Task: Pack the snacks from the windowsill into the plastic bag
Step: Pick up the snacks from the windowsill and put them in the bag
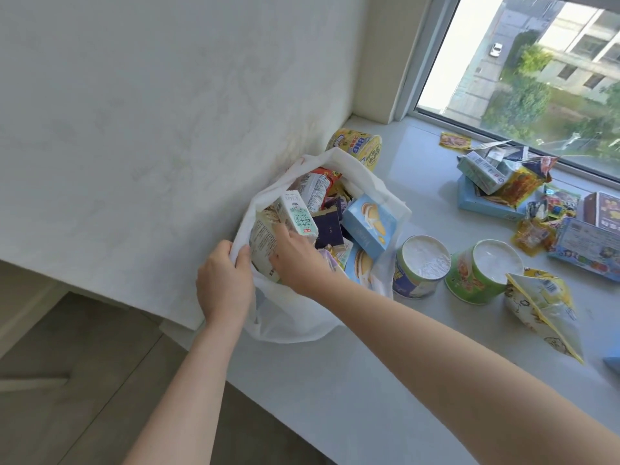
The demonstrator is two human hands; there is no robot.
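A white plastic bag (295, 313) stands open on the windowsill (352, 380) against the left wall, filled with several snacks. My left hand (223, 280) grips the bag's near rim and holds it open. My right hand (297, 260) reaches into the bag's mouth and holds a small milk carton (297, 211) with green print, next to a pale printed packet (263, 243). A light blue biscuit box (369, 224) and dark purple packs (327, 226) lie inside the bag.
Two sealed cups (419, 266) (483, 271) stand right of the bag, and a yellow cup (357, 147) lies behind it. A yellow pouch (543, 307) lies near the front. Several boxes and wrappers (496, 182) pile up by the window (536, 62). The floor drops off at lower left.
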